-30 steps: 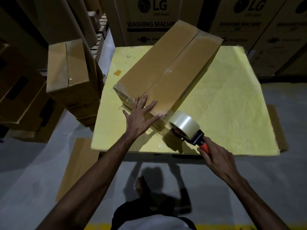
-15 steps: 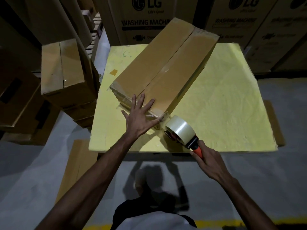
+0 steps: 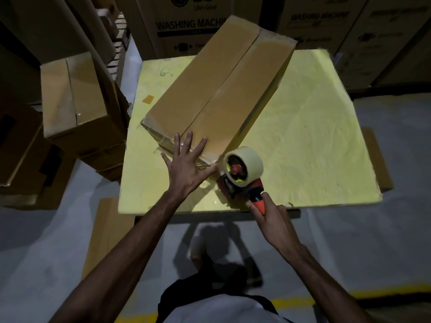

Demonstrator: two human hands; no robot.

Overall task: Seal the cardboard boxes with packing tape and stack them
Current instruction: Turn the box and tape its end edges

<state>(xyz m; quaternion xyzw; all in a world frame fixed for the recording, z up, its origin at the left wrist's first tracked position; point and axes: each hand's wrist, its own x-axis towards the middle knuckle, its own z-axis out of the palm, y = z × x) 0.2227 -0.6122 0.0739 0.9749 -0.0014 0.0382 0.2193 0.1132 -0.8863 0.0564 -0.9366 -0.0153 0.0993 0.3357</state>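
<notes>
Washing-machine cartons (image 3: pixel 186 26): printed, standing in a row behind the tabletop's far edge.

Tabletop (image 3: pixel 314 136): yellow covering, square, brightly lit.

Long cardboard box (image 3: pixel 210 89): flaps closed, centre seam on top. It lies diagonally, with its near end by the tabletop's near-left area and its far end overhanging the far edge. Clear tape shows wrinkled across the near end.

Stacked boxes (image 3: pixel 74 96): closed, piled off the tabletop's left edge.

Flat cardboard sheet (image 3: pixel 105 229): on the grey floor below the near-left corner.

Tape dispenser (image 3: pixel 242 176): red frame carrying a pale roll, standing near the tabletop's near edge, just beside the box's near-right corner.

Left hand (image 3: pixel 186 166): fingers straight and spread, pressing flat on the box's near end.

Right hand (image 3: pixel 272 220): fingers curled round the dispenser's orange handle, at the near edge.

Tape scrap (image 3: pixel 148 99): small brownish patch near the left edge.
</notes>
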